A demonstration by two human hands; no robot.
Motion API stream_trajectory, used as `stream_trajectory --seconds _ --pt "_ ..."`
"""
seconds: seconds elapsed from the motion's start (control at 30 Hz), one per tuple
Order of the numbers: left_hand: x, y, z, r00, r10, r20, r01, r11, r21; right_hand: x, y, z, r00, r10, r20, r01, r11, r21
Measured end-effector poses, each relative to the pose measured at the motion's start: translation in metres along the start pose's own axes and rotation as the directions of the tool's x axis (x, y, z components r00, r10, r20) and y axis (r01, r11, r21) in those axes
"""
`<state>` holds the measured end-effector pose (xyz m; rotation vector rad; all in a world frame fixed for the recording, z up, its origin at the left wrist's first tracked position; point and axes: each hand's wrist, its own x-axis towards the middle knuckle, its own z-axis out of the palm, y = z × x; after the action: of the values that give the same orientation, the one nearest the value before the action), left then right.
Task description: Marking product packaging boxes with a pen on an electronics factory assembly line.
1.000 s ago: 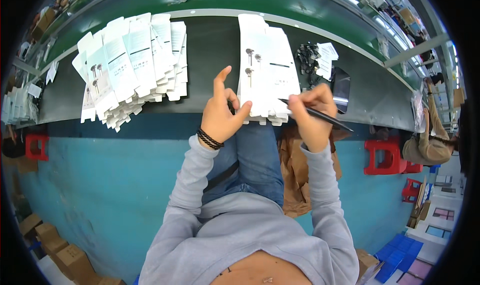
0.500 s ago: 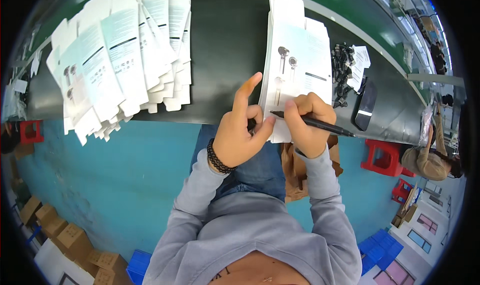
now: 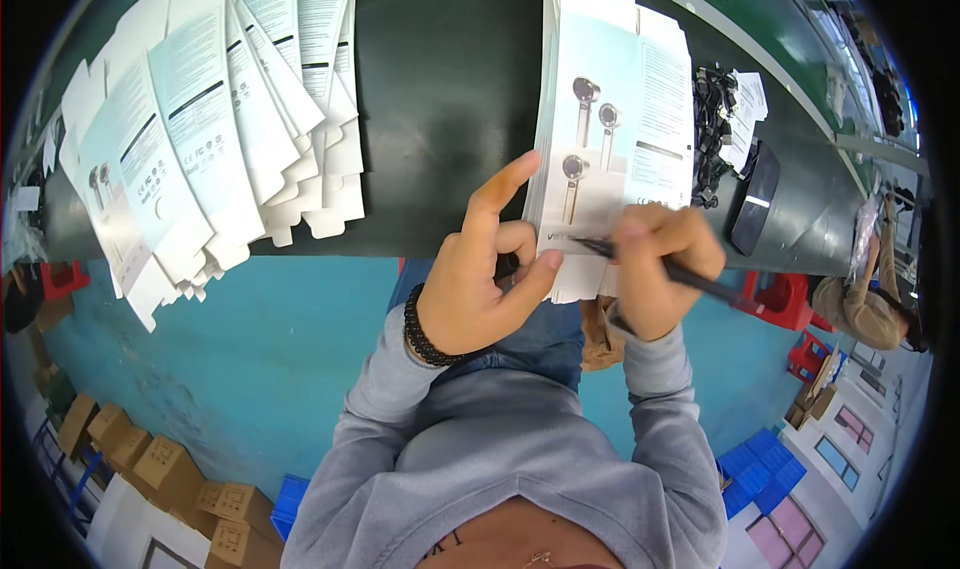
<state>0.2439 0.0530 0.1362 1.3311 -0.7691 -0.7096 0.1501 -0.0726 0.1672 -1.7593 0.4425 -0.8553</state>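
In my right hand (image 3: 662,274) is a black marker pen (image 3: 706,287), its tip at the lower printed part of the top carton in a stack of flat, unfolded cartons (image 3: 606,54). These are white and pale blue, with pictures of handheld devices. My left hand (image 3: 468,287) lies along the stack's left edge, index finger stretched out and thumb on the near edge of the top carton. Its other fingers are curled around a small black piece (image 3: 507,265), mostly hidden. Further left, a fanned pile of similar flat cartons (image 3: 190,109) overhangs the table's near edge.
Right of the stack, a bundle of black cables (image 3: 713,134) lies beside white paper slips (image 3: 742,119) and a dark oblong case (image 3: 755,199). Red stools (image 3: 783,302) stand beyond the dark table (image 3: 440,99). Brown boxes (image 3: 160,469) sit on the floor at lower left.
The view has shifted, so the table and cartons appear nearer. My right hand has moved the pen tip slightly rightward over the top carton. The left hand keeps its place at the stack.
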Motion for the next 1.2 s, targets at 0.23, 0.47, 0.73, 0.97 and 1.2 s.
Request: stream_trajectory --seconds 0.23,0.47,0.73,0.97,1.2 --pt "-0.032 0.032 -0.024 0.945 0.307 -0.115 -0.293 0.948 0.128 -0.001 -0.034 -0.02 0.931 0.062 -0.359 0.061 0.945 0.321" --pt "-0.056 0.092 -0.116 0.669 0.407 -0.622 -0.082 0.872 0.482 -0.008 -0.026 -0.035 0.99 -0.015 -0.14 0.055 0.957 0.287" --pt "-0.068 0.089 -0.125 0.588 0.511 -0.628 0.171 0.68 0.713 -0.002 0.002 -0.018 0.997 0.044 0.06 -0.045 0.999 0.016" --pt "-0.037 0.03 -0.006 0.972 -0.029 -0.232 0.083 0.97 0.226 -0.002 0.007 -0.017 0.994 0.032 0.105 -0.024 0.996 -0.083" --pt "-0.013 0.024 0.021 0.993 -0.015 -0.119 0.063 0.91 0.409 -0.002 0.003 -0.017 0.995 0.041 0.092 -0.026 0.987 -0.159"
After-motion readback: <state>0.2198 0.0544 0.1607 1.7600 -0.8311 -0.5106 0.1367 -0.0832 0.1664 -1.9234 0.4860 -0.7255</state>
